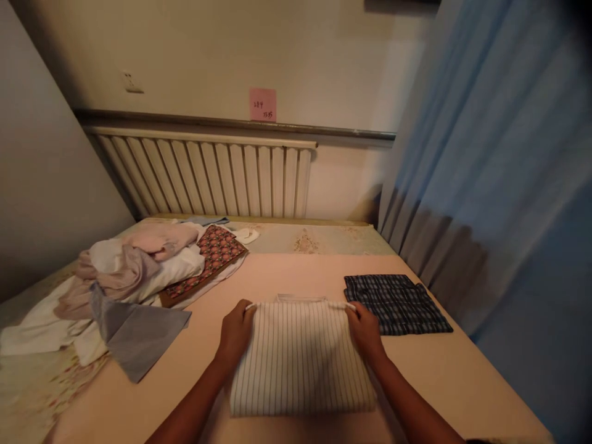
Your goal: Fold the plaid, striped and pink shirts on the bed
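Observation:
A folded white garment with thin dark stripes (300, 361) lies flat on the pink sheet of the bed (439, 370), right in front of me. My left hand (235, 333) grips its far left corner with the fingers curled over the edge. My right hand (365, 332) pinches the far right corner in the same way. Both forearms reach in from the bottom of the view.
A folded dark plaid cloth (396, 303) lies just right of my right hand. A heap of loose clothes (120, 277) with a grey piece (136, 336) and a red patterned cloth (208, 259) fills the left side. Behind are a radiator (208, 179) and blue curtain (499, 185).

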Available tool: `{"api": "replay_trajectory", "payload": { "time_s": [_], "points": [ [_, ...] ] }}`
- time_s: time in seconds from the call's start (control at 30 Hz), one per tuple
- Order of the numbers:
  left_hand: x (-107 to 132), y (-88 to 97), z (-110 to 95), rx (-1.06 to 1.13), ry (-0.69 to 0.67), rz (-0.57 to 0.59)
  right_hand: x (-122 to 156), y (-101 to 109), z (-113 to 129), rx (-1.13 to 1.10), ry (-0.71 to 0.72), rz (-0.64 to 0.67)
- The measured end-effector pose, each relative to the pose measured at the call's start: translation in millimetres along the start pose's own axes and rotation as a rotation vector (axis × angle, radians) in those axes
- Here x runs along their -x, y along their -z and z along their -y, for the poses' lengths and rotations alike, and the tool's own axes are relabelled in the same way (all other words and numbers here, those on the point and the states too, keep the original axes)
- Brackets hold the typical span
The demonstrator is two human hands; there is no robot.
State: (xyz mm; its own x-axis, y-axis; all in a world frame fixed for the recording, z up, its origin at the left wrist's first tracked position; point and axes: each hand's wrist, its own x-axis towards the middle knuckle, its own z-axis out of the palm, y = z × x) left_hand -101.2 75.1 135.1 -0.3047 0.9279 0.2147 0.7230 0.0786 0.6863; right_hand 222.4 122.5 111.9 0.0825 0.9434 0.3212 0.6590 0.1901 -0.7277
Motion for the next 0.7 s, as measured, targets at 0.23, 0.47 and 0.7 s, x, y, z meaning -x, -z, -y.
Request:
{"api": "replay_trajectory", "payload": {
  "time_s": [0.23,0.47,0.7],
  "points": [
    [-64.9,-64.0,33.9,-0.153,0.134,0.146,-44.6,-65.1,-52.9,0.218,-0.084,0.081],
    [-77.0,-67.8,36.0,-0.218,0.160,0.161,-52.1,-65.4,-60.4,0.309,-0.105,0.095],
    [-76.5,-72.9,40.8,-0.250,0.204,0.181,-54.5,-74.4,-55.5,0.403,-0.111,0.140]
  ]
}}
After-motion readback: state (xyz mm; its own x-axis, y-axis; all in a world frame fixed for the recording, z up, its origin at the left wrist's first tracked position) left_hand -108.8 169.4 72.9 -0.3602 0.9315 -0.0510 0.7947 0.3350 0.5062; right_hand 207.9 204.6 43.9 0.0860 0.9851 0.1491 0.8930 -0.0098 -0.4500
